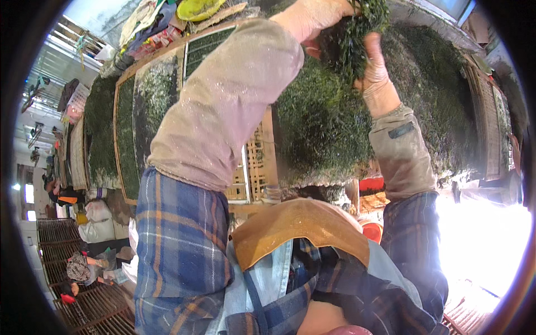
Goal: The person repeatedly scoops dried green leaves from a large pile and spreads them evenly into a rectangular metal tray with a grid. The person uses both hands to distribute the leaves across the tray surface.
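Observation:
My left hand (319, 21) and my right hand (379, 78) are raised at the top of the view with a clump of dark green leaves (349, 53) between them. The left one grips it from the left and above, its fingers partly lost in the leaves. From the right, my right hand presses against the clump, thumb pointing up and other fingers mostly hidden. Below lies a broad heap of the same fine green leaves (324, 120), spread over the work surface. Both forearms wear dusty beige sleeve covers.
Left of the heap are wood-framed trays (127, 139) bearing green leaves, and a slatted wooden frame (255, 162). A yellow basin (198, 8) sits at the far edge. Bamboo racks (106, 312) and a person (81, 268) are at lower left. An orange bucket (371, 230) stands near my apron.

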Demonstrator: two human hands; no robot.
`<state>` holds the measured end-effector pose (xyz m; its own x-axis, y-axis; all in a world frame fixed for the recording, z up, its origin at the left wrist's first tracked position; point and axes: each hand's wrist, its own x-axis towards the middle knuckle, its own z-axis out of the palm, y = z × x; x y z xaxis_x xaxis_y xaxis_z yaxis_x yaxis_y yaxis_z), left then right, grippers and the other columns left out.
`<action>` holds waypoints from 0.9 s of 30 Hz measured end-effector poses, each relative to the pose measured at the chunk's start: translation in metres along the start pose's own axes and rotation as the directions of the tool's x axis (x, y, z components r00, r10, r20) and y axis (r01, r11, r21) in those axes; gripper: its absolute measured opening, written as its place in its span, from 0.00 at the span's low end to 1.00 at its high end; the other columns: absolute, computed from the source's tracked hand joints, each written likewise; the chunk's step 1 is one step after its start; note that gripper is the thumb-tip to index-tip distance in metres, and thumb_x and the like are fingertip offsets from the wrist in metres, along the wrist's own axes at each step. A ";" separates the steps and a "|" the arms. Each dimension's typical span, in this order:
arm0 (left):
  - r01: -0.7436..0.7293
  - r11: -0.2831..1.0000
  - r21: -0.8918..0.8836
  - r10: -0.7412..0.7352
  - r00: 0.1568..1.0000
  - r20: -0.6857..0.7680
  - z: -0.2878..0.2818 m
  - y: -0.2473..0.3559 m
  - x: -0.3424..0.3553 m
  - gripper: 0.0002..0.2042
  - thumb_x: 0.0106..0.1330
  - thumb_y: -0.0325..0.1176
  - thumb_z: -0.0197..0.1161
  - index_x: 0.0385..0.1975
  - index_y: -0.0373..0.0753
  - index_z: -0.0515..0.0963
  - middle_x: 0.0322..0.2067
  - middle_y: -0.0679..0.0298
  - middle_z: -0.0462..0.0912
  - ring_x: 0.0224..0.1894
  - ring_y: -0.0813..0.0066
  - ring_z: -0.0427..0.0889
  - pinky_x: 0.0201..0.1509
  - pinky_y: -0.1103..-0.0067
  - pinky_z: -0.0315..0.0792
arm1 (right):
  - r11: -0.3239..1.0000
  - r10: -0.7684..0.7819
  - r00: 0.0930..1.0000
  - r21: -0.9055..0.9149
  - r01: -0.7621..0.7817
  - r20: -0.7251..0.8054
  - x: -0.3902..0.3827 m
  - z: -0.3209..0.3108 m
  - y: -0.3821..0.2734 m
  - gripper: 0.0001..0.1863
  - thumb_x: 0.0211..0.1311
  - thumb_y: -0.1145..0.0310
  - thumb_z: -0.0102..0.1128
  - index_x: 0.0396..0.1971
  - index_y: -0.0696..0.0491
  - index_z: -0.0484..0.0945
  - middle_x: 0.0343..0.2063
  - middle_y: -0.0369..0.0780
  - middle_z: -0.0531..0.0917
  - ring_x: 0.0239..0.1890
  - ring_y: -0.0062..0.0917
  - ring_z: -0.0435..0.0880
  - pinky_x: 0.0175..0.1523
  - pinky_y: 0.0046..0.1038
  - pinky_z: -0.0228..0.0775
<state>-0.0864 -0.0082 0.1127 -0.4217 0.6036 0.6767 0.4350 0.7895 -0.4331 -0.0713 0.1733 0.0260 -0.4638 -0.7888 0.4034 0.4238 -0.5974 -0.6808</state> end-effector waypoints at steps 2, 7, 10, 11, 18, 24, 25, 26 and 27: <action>0.010 0.996 0.088 -0.023 0.987 0.157 0.004 -0.005 -0.015 0.14 0.68 0.34 0.56 0.50 0.49 0.84 0.50 0.69 0.86 0.59 0.65 0.80 0.70 0.67 0.67 | 0.991 0.072 0.977 -0.099 -0.093 -0.202 -0.003 0.020 0.018 0.29 0.68 0.55 0.69 0.60 0.60 0.76 0.46 0.45 0.86 0.40 0.31 0.86 0.45 0.33 0.81; 0.442 -0.443 -0.780 -0.541 0.562 0.626 0.002 0.009 -0.046 0.10 0.66 0.24 0.62 0.45 0.42 0.83 0.34 0.62 0.88 0.33 0.67 0.86 0.38 0.68 0.81 | 0.941 0.270 0.936 -0.146 -0.306 -0.226 -0.024 0.033 0.008 0.18 0.76 0.65 0.60 0.53 0.66 0.78 0.31 0.33 0.78 0.24 0.16 0.69 0.30 0.22 0.66; 0.377 -0.765 -0.521 -0.315 0.486 0.815 0.005 0.029 -0.067 0.14 0.63 0.20 0.58 0.47 0.38 0.82 0.37 0.60 0.88 0.35 0.66 0.85 0.41 0.71 0.79 | 0.922 0.306 0.917 -0.162 -0.353 -0.257 -0.042 0.019 0.005 0.18 0.74 0.65 0.61 0.51 0.67 0.78 0.29 0.33 0.78 0.25 0.17 0.72 0.30 0.24 0.68; 0.528 -0.616 -0.584 -0.403 0.426 0.810 0.009 0.041 -0.081 0.31 0.57 0.44 0.79 0.59 0.37 0.78 0.51 0.52 0.86 0.56 0.63 0.85 0.64 0.67 0.79 | 0.912 0.294 0.913 -0.201 -0.356 -0.283 -0.047 0.011 0.010 0.19 0.74 0.65 0.62 0.51 0.67 0.78 0.28 0.34 0.79 0.25 0.18 0.73 0.30 0.24 0.68; 0.935 0.350 -0.064 -0.708 0.308 0.636 0.034 0.094 -0.199 0.27 0.70 0.45 0.65 0.64 0.36 0.75 0.60 0.48 0.79 0.62 0.51 0.80 0.70 0.68 0.73 | 0.850 0.477 0.675 0.102 -0.517 -0.563 -0.043 -0.031 0.021 0.11 0.74 0.64 0.63 0.39 0.57 0.78 0.22 0.28 0.69 0.19 0.11 0.62 0.22 0.18 0.54; 0.305 0.850 -0.430 -0.172 0.931 0.321 0.040 0.154 -0.184 0.29 0.70 0.39 0.64 0.70 0.45 0.68 0.68 0.53 0.71 0.69 0.56 0.71 0.72 0.62 0.67 | 0.885 0.365 0.724 -0.022 -0.465 -0.586 -0.032 -0.022 -0.013 0.10 0.74 0.63 0.62 0.36 0.54 0.77 0.19 0.25 0.65 0.15 0.09 0.59 0.17 0.17 0.49; 0.289 0.875 -0.388 -0.138 0.917 0.374 0.046 0.166 -0.174 0.31 0.69 0.41 0.65 0.72 0.45 0.66 0.71 0.53 0.67 0.71 0.55 0.68 0.74 0.60 0.64 | 0.870 0.391 0.718 -0.025 -0.493 -0.576 -0.026 -0.019 -0.021 0.10 0.74 0.63 0.62 0.36 0.54 0.77 0.19 0.25 0.65 0.15 0.09 0.58 0.16 0.17 0.48; 0.336 0.884 -0.325 -0.137 0.851 0.508 0.050 0.174 -0.168 0.32 0.69 0.44 0.65 0.72 0.46 0.65 0.71 0.52 0.66 0.72 0.54 0.66 0.75 0.57 0.61 | 0.883 0.338 0.752 -0.085 -0.461 -0.566 -0.021 -0.014 -0.033 0.11 0.74 0.62 0.61 0.36 0.54 0.77 0.19 0.25 0.65 0.15 0.08 0.58 0.16 0.16 0.47; 0.368 0.889 -0.274 -0.145 0.791 0.594 0.055 0.182 -0.166 0.34 0.68 0.46 0.66 0.73 0.47 0.65 0.72 0.51 0.64 0.74 0.53 0.64 0.77 0.54 0.58 | 0.889 0.267 0.807 -0.190 -0.418 -0.527 -0.016 -0.008 -0.050 0.11 0.75 0.62 0.61 0.38 0.56 0.77 0.19 0.24 0.64 0.15 0.08 0.57 0.15 0.15 0.46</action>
<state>0.0191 0.0417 -0.1110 -0.8694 0.4296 0.2441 0.4490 0.8931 0.0273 -0.0914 0.2170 0.0494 -0.6712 -0.7195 -0.1782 0.4227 -0.1741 -0.8894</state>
